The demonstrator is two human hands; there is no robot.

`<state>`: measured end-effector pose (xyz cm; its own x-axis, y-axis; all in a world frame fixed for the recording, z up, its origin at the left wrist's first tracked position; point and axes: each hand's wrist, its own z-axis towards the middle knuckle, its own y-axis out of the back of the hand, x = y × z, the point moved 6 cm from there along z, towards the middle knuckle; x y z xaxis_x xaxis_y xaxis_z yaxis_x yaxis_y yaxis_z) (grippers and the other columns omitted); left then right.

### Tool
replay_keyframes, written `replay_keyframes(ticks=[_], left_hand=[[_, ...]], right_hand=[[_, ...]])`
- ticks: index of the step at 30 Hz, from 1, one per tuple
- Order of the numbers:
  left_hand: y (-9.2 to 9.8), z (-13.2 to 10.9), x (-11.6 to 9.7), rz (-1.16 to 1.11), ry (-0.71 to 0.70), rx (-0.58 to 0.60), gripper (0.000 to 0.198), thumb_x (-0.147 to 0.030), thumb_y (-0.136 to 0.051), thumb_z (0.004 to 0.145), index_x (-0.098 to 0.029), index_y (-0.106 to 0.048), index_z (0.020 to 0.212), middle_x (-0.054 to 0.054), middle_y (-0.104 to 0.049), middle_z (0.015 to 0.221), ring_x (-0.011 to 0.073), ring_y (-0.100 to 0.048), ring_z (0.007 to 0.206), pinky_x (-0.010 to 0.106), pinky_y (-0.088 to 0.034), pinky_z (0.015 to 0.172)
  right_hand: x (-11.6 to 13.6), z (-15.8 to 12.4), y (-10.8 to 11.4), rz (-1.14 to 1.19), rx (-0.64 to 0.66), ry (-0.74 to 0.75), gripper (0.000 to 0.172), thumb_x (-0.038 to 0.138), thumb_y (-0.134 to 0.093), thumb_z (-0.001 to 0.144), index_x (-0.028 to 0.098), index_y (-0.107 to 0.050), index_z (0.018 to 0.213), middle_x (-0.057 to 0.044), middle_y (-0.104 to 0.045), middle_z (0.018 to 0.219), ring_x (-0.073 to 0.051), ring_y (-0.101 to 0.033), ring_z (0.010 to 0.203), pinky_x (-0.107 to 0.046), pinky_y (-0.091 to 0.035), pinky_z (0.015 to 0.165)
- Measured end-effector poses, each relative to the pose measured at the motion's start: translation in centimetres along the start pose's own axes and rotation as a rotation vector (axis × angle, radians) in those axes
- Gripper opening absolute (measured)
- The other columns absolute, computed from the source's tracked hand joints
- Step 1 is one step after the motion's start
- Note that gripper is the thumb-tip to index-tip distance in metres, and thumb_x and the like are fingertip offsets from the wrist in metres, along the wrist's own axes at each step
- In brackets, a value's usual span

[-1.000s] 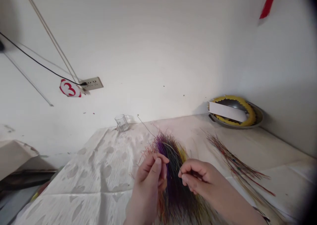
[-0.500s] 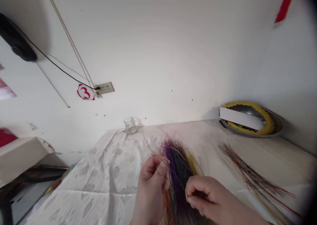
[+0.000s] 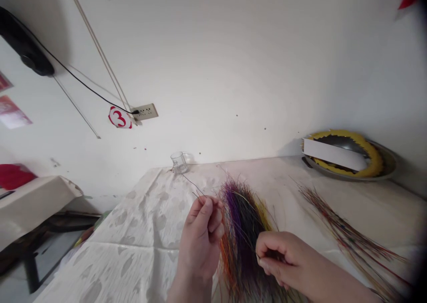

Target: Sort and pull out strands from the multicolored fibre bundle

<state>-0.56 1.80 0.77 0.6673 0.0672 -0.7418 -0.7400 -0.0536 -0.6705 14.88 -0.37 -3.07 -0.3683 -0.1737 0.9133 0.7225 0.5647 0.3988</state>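
Pinching a thin wire [image 3: 191, 187] in the curled left hand [image 3: 200, 236], while the right hand [image 3: 278, 258] is pressing its fingertips together on a purple-and-orange strand bunch [image 3: 242, 223].

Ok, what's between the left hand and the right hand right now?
In the head view, a bundle of thin purple, yellow and orange strands lies between the left hand and the right hand.
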Motion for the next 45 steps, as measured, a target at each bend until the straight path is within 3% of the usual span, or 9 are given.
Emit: replay_keyframes(ticks=[8,14,19,24,35,39,42,45], left_hand=[[0.2,-0.1,-0.5,0.032,-0.043,-0.043,0.015,-0.024,-0.066,0.083,-0.015,-0.054,0.078,0.0,-0.06,0.068,0.0024,-0.025,0.044,0.014,-0.019,0.038],[0.7,-0.3,-1.4,0.037,-0.113,-0.082,0.017,-0.024,-0.067,0.081,-0.016,-0.054,0.076,-0.001,-0.057,0.065,0.0029,-0.026,0.044,0.014,-0.019,0.039],[0.8,-0.4,-1.7,0.041,-0.141,-0.1,0.013,-0.023,-0.065,0.083,-0.016,-0.057,0.076,-0.005,-0.047,0.06,0.0036,-0.024,0.045,0.015,-0.017,0.039],[0.9,-0.3,-1.8,0.07,-0.174,-0.096,0.015,-0.028,-0.062,0.086,-0.014,-0.066,0.091,-0.006,-0.038,0.058,0.0041,-0.02,0.047,0.015,-0.015,0.039],[1.1,-0.2,-2.0,0.043,-0.194,-0.077,0.024,-0.031,-0.056,0.089,-0.013,-0.07,0.096,-0.003,-0.048,0.059,0.0048,-0.027,0.046,0.016,-0.02,0.039],[1.8,0.1,-2.5,0.036,-0.231,-0.14,0.022,-0.031,-0.059,0.086,-0.014,-0.07,0.094,-0.001,-0.054,0.059,0.0067,-0.039,0.048,0.016,-0.029,0.042],[2.6,0.3,-3.1,-0.001,-0.27,-0.213,0.02,-0.029,-0.061,0.083,-0.013,-0.07,0.09,0.005,-0.064,0.07,0.0114,-0.056,0.065,0.019,-0.044,0.057],[2.9,0.7,-3.2,-0.099,-0.234,-0.204,0.017,-0.026,-0.06,0.082,-0.013,-0.069,0.087,0.005,-0.066,0.074,0.0145,-0.061,0.071,0.027,-0.05,0.068]], right_hand=[[0.6,-0.3,0.2,-0.237,0.006,0.05,0.012,0.009,-0.05,0.075,0.02,-0.052,0.07,0.004,-0.057,0.071,-0.012,-0.052,0.067,-0.02,-0.036,0.059],[-0.2,-0.4,-0.4,-0.354,0.04,0.041,0.012,0.011,-0.049,0.077,0.02,-0.054,0.07,0.003,-0.062,0.074,-0.014,-0.054,0.07,-0.022,-0.036,0.061],[-1.0,-0.1,-0.9,-0.401,0.07,0.05,0.012,0.011,-0.05,0.077,0.02,-0.054,0.07,0.002,-0.063,0.076,-0.015,-0.055,0.071,-0.023,-0.037,0.063],[-2.3,0.0,-0.8,-0.362,0.044,0.055,0.012,0.012,-0.052,0.077,0.02,-0.056,0.069,0.002,-0.061,0.074,-0.015,-0.053,0.07,-0.022,-0.037,0.062],[-2.4,-0.2,-0.6,-0.4,0.046,0.047,0.013,0.01,-0.051,0.076,0.02,-0.055,0.068,0.002,-0.061,0.072,-0.014,-0.053,0.067,-0.022,-0.034,0.058],[-2.9,-0.3,-0.1,-0.428,0.032,0.034,0.012,0.011,-0.052,0.076,0.021,-0.057,0.072,0.002,-0.062,0.076,-0.015,-0.055,0.07,-0.022,-0.035,0.06],[-3.2,-0.3,0.7,-0.438,0.006,0.044,0.014,0.009,-0.051,0.076,0.02,-0.057,0.07,0.002,-0.062,0.074,-0.015,-0.055,0.068,-0.022,-0.035,0.059],[-3.8,-0.4,1.8,-0.477,-0.037,0.021,0.015,0.008,-0.05,0.074,0.019,-0.056,0.065,0.002,-0.06,0.067,-0.014,-0.052,0.064,-0.022,-0.033,0.056]])
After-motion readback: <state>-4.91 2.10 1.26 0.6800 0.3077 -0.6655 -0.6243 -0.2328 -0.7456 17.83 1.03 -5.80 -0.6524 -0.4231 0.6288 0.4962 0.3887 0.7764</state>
